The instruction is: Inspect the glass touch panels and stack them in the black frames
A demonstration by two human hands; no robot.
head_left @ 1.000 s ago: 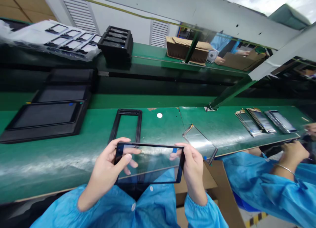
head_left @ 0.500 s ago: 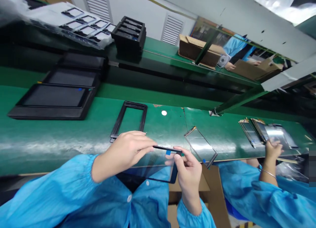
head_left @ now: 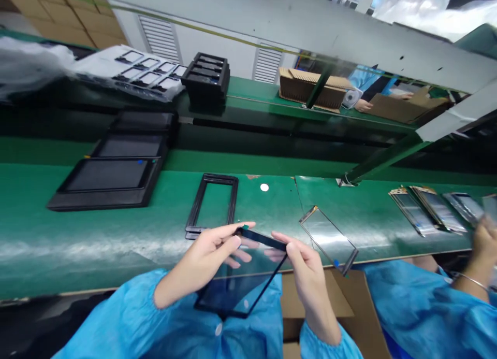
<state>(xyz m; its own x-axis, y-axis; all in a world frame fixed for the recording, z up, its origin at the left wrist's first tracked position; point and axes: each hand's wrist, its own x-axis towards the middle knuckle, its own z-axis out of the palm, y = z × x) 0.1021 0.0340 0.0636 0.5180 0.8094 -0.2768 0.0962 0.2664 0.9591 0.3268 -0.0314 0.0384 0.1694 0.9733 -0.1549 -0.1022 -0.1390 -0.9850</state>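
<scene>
I hold a dark glass screen panel (head_left: 240,284) over my lap, tilted with its far short edge raised. My left hand (head_left: 207,255) pinches the panel's far left corner, where a small teal tab shows. My right hand (head_left: 305,268) grips the far right corner with thumb and fingers closed. Just beyond my left hand, an empty black rectangular frame (head_left: 213,204) lies on the green belt (head_left: 97,234). A second glass panel (head_left: 329,237) lies on the belt's near edge, to the right of my right hand.
Black trays (head_left: 112,175) holding dark panels sit on the belt at left. Stacked black trays (head_left: 206,79) and cardboard boxes (head_left: 310,84) stand on the far shelf. Several panels (head_left: 430,209) lie at right, near a co-worker's hand (head_left: 481,242) in blue sleeves. A cardboard box (head_left: 345,312) sits below.
The panel swung from lying flat across my hands to tilting lengthwise, its near end dropped toward my lap. My left hand shifted to its far corner. The co-worker's hand moved right.
</scene>
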